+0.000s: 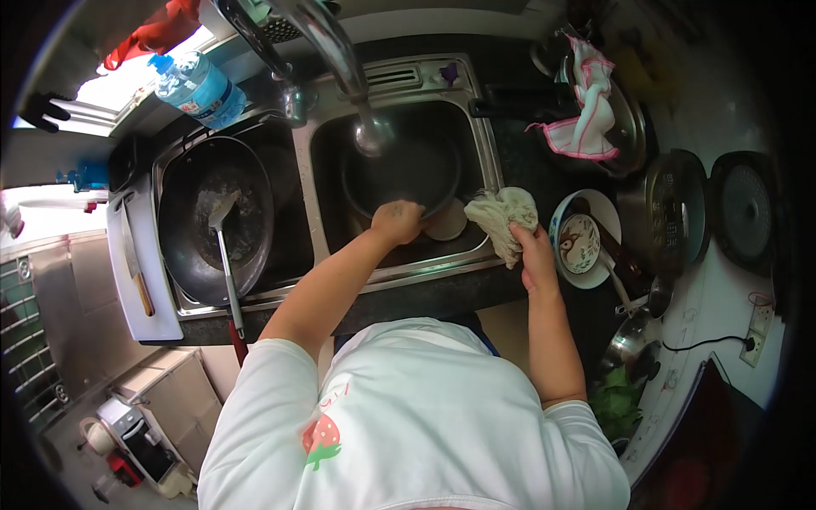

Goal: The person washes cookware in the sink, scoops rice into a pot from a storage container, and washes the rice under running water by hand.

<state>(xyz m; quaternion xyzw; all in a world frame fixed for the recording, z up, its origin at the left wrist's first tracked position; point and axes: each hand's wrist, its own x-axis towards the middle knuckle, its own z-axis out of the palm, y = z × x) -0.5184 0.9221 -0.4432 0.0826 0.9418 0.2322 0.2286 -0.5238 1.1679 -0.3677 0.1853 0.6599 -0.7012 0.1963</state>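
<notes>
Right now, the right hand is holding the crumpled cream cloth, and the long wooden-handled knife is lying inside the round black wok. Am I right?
Not quite: the long wooden-handled knife isn't inside the round black wok. The head view shows it lying on the flat white board beside the wok. The right hand is holding the crumpled cream cloth.

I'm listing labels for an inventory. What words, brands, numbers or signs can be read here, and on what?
None reads surely.
White shirt: pink lettering beside the strawberry print, too blurred to quote.
Plastic bottle: label print too small to read.
Dark cooker: pale markings on its side, too blurred to read.
</notes>
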